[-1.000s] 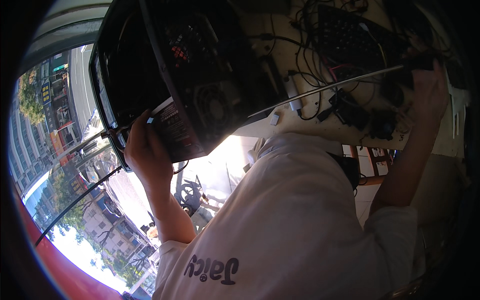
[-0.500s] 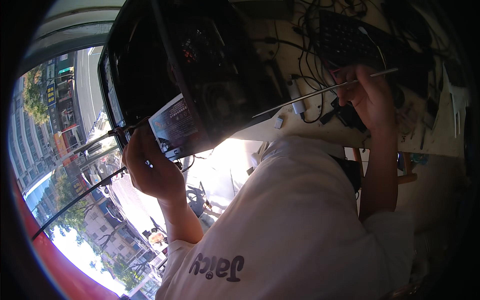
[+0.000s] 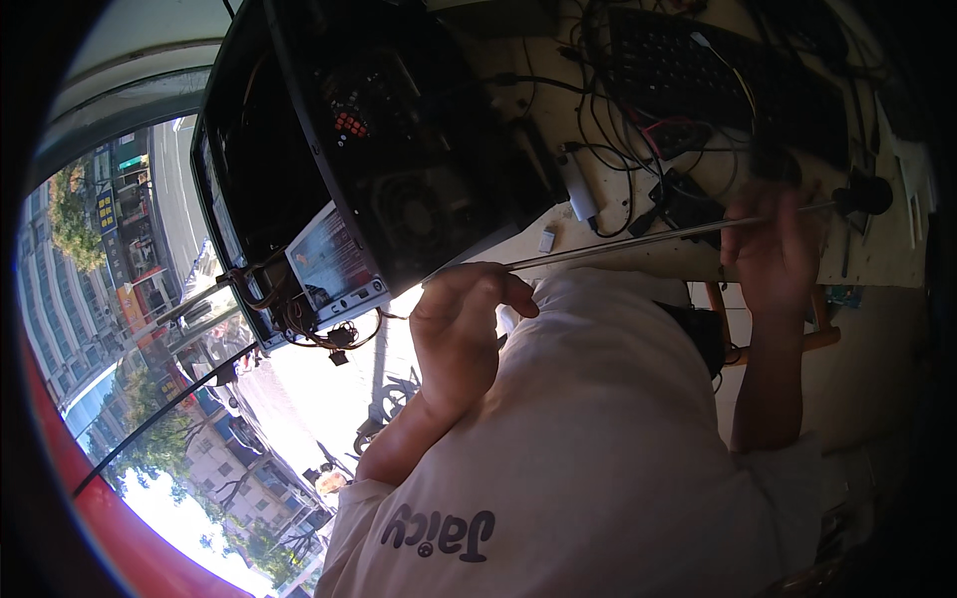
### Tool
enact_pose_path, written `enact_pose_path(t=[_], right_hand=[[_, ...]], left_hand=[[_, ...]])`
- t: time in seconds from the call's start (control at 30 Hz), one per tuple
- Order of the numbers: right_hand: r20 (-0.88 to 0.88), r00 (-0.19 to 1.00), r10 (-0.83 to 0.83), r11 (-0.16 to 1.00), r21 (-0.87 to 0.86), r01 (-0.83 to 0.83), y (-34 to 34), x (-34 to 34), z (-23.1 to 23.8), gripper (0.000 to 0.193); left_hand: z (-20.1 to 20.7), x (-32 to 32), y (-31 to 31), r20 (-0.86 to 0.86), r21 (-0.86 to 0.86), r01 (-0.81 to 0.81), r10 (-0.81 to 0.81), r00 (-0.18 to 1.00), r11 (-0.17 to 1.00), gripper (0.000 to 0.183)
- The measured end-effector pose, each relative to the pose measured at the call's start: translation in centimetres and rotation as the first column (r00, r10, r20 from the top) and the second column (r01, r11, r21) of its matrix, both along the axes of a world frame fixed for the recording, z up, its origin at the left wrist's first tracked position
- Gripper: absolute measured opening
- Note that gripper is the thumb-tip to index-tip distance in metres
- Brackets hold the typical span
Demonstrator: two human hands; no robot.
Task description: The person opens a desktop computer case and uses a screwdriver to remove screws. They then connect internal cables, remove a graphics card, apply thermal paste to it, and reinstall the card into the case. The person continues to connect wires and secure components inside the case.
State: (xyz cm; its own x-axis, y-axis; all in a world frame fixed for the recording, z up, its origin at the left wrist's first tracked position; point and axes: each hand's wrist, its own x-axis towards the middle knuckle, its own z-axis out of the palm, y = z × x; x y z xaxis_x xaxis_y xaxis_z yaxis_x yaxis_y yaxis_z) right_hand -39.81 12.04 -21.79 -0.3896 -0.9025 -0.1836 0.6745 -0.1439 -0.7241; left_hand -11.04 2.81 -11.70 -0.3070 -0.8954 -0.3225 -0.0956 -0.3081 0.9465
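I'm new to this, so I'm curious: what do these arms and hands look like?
The left hand and right hand are human and ungloved, no watch visible. Both forearms are bare below short sleeves of a pale T-shirt with dark lettering.

On the bench [image 3: 882, 257], a black keyboard [image 3: 723, 75] lies at a slant beside a tangle of dark cables [image 3: 603, 110], with a thin yellow lead [image 3: 743, 82] across its keys. Nearer the front edge, a white stick-shaped adapter [image 3: 578, 191] lies close to a small white block [image 3: 547, 239]. Leafy trees [image 3: 74, 214] and buildings [image 3: 62, 299] line a bright street at left, above a red surface [image 3: 130, 523].
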Motion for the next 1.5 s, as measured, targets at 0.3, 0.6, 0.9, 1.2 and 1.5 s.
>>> enact_pose_path(t=[0.3,0.6,0.9,1.2,1.5], right_hand=[[0.041,0.999,0.031,0.999,-0.021,-0.03,-0.2,-1.1,-0.5,0.034],[0.074,0.991,0.115,0.992,-0.049,-0.112,-0.1,-1.6,-1.8,0.031],[0.036,0.999,0.004,0.997,-0.072,-0.001,-6.3,-0.6,-4.7,0.029],[0.061,0.995,0.081,0.995,-0.057,-0.077,-9.7,2.5,-6.4,0.026],[0.101,0.985,0.143,0.988,-0.08,-0.135,-9.8,2.4,-6.4,0.028]], left_hand=[[-0.3,-1.7,0.2,-0.017,0.09,-0.138,0.14,0.99,0.986,0.018],[-0.1,-2.1,0.2,0.07,0.131,-0.095,0.087,0.994,0.987,0.031],[4.0,3.7,-2.0,0.419,-0.852,0.313,0.188,0.888,0.418,0.034],[4.4,10.3,-9.5,0.767,-0.636,0.391,0.488,0.416,0.666,0.024],[4.4,10.2,-9.7,0.808,-0.585,0.57,0.481,0.341,0.577,0.024]])
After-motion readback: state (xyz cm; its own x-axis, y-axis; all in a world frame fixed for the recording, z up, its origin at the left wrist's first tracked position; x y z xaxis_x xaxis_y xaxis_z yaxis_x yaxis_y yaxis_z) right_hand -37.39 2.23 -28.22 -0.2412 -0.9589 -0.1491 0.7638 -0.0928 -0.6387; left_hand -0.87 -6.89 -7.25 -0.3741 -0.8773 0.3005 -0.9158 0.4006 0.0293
